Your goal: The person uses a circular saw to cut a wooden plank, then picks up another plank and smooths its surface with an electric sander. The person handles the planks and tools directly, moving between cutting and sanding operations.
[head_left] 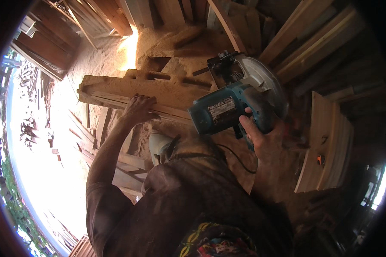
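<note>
My right hand (265, 138) is wrapped round the rear handle of a teal circular saw (221, 109) with a silver blade guard. The saw is tilted, its motor housing over the right part of a thick wooden beam (111, 85) and its base plate toward the far side. Whether the blade touches wood is hidden. My left hand (139, 107) grips the near edge of the beam, where thin wooden strips lie along its side. Notches are cut into the far edge of the beam, and sawdust covers its top.
A stack of pale curved boards (324, 145) stands at the right, an orange tape measure (320, 159) on it. Planks (315, 40) lean at the far right and far left. A dark cord (240, 158) hangs below the saw. Offcuts (128, 165) lie near my legs; sawdust (176, 43) covers the floor.
</note>
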Motion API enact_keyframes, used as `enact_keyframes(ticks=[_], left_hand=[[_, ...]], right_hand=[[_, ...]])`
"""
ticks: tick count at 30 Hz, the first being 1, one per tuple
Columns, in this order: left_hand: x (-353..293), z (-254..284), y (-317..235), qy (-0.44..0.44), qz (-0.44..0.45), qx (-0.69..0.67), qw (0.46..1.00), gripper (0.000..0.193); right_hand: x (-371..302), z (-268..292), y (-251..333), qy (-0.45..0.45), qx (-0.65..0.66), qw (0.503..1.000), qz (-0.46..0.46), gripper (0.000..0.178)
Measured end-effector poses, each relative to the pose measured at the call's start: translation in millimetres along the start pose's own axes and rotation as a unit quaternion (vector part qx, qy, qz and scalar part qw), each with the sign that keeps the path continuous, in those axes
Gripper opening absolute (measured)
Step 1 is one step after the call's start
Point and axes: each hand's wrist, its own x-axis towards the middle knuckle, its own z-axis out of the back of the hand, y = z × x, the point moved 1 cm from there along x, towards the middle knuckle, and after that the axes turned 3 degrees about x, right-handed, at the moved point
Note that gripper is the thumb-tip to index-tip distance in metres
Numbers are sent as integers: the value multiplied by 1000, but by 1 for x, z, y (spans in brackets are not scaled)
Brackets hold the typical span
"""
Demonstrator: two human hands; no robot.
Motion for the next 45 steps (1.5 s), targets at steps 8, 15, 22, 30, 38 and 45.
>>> enact_keyframes(ticks=[8,15,22,30,38,45], left_hand=[[-32,-21,40,-51,247,-142,957,124],[-146,-107,-46,-31,290,-28,956,152],[-124,-101,-123,-71,450,-171,874,138],[-105,-67,-174,-147,288,-732,600,124],[-87,-84,-216,-215,310,-745,550,98],[-11,-77,-200,-302,317,-728,528,81]], right_hand=[[-8,28,-2,18,18,999,21,25],[-10,29,-4,29,31,999,11,24],[-10,15,10,49,54,997,-15,20],[-9,33,34,95,21,994,-56,18],[2,39,56,150,-36,981,-113,21],[20,58,41,177,-72,978,-85,22]])
